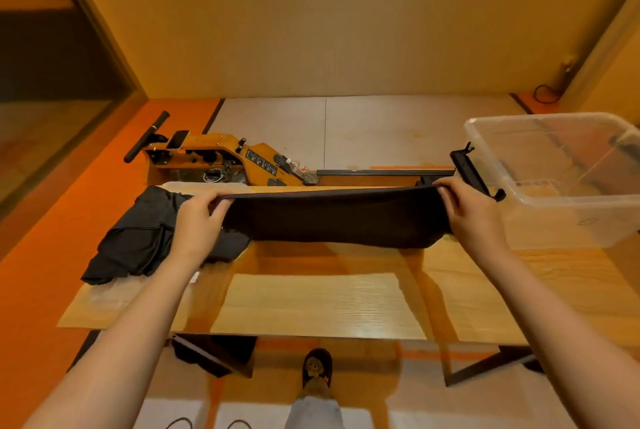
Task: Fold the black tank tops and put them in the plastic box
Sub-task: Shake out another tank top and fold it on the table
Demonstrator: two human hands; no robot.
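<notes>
A black tank top (332, 217) hangs stretched wide above the wooden table (311, 304), its top edge taut between both hands. My left hand (199, 220) pinches the left end of that edge. My right hand (471, 212) pinches the right end. The cloth's lower part sags toward the tabletop. More black tank tops (135, 238) lie in a crumpled pile at the table's left end, partly behind my left hand. The clear plastic box (568, 193) stands on the table's far right corner, and its inside looks bare.
Behind the table a wooden rowing machine (221, 162) lies on the floor, its black rail (384, 172) running right. A water bottle (299, 170) rests on it. My foot (317, 369) shows below the table's near edge. A cable (545, 94) lies by the back wall.
</notes>
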